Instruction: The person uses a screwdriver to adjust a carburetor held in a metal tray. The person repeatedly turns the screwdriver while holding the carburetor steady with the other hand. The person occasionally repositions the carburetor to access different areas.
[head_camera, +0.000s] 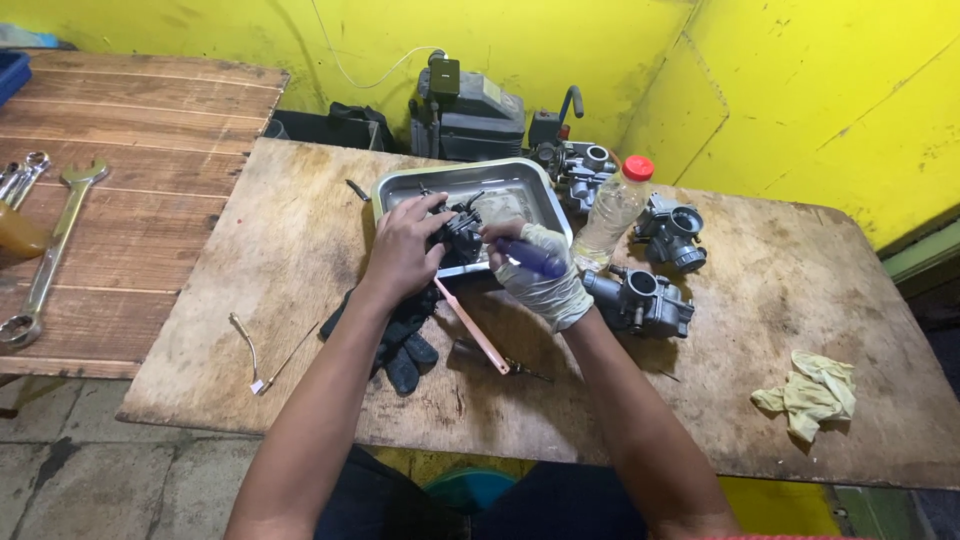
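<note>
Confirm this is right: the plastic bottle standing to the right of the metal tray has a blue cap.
Not quite. In the head view the plastic bottle does stand to the right of the metal tray, but its cap is red, not blue. The blue item is the tool handle in the gloved right hand.

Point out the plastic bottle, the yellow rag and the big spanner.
plastic bottle (612, 212): head view, on its clear body.
yellow rag (810, 394): head view, middle of the crumpled cloth.
big spanner (48, 262): head view, on its shaft.
</note>
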